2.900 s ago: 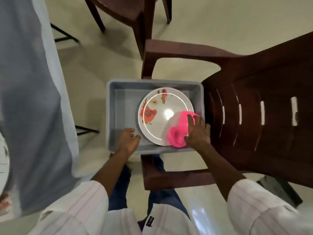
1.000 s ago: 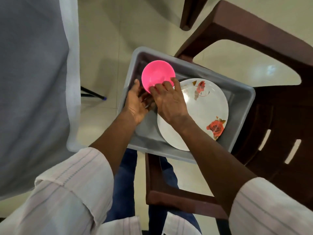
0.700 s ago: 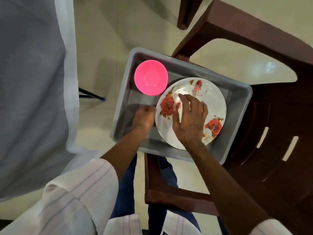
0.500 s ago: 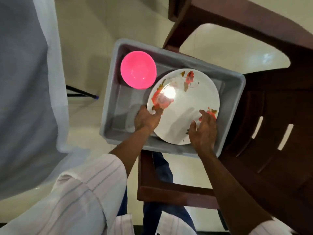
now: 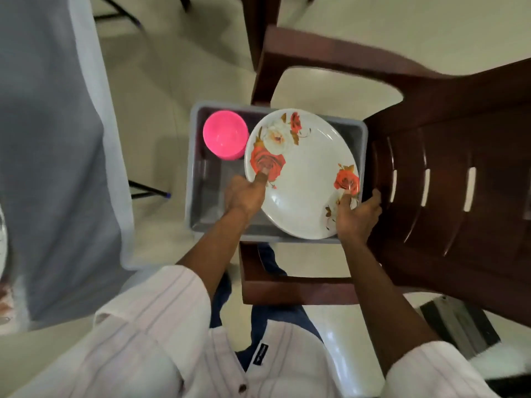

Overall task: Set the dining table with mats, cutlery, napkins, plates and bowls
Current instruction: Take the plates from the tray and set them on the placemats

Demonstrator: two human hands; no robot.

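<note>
plates 1 | left hand, right hand gripping | bowls 1 | tubs 1

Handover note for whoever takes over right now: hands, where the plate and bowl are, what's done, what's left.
Left hand and right hand both grip the floral plate, thumbs on top, raised over the grey tub on the brown chair.
Pink bowl sits in the tub's far left corner.
Done: plate lifted clear.
Left: carry it to the cloth-covered table, then fetch the bowl.
</note>
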